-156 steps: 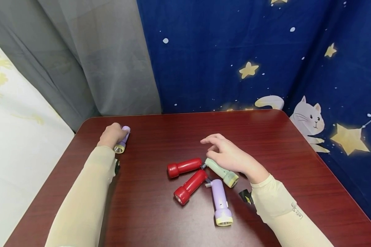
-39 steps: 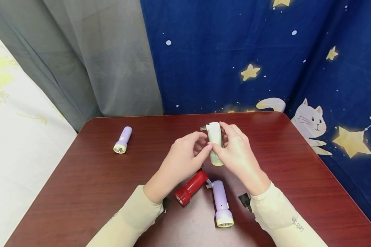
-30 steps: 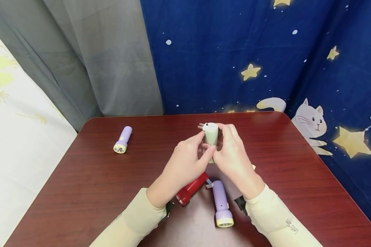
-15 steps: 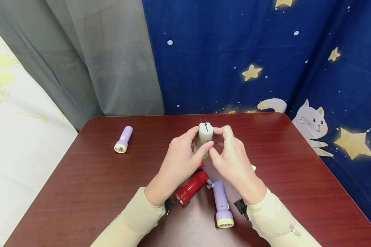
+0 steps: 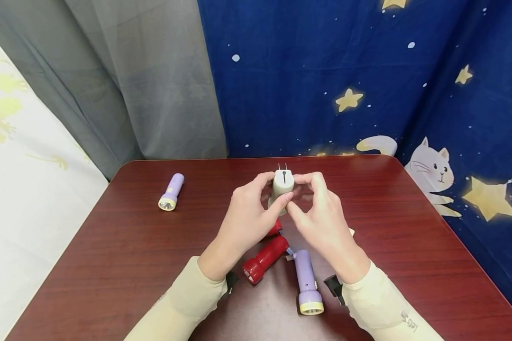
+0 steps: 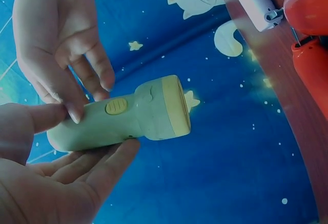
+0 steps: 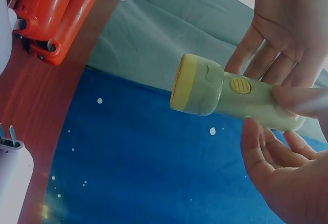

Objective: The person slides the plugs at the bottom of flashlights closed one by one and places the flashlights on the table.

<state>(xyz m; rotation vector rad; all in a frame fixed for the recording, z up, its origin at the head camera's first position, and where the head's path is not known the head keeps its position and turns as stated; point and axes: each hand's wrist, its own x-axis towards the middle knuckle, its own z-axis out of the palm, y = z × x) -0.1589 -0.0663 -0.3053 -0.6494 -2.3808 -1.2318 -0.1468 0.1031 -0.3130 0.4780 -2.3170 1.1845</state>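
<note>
A pale green flashlight with a yellow lens ring is held up above the table between both hands. Its tail, with two thin plug prongs standing out, points up and away in the head view. My left hand grips the body between thumb and fingers. My right hand pinches it from the other side, thumb close to the left thumb. A yellow ribbed switch shows on the barrel in the left wrist view. In the right wrist view the yellow lens ring faces left, clear of the fingers.
Below the hands lie a red flashlight, another red one mostly hidden, and a purple flashlight. A second purple flashlight lies far left. A pale flashlight with prongs shows at lower left in the right wrist view.
My left hand has left the far-left purple flashlight and joined the right. The green flashlight was lifted off the table, then turned so its prongs swung from left to away. Little moved lately.
</note>
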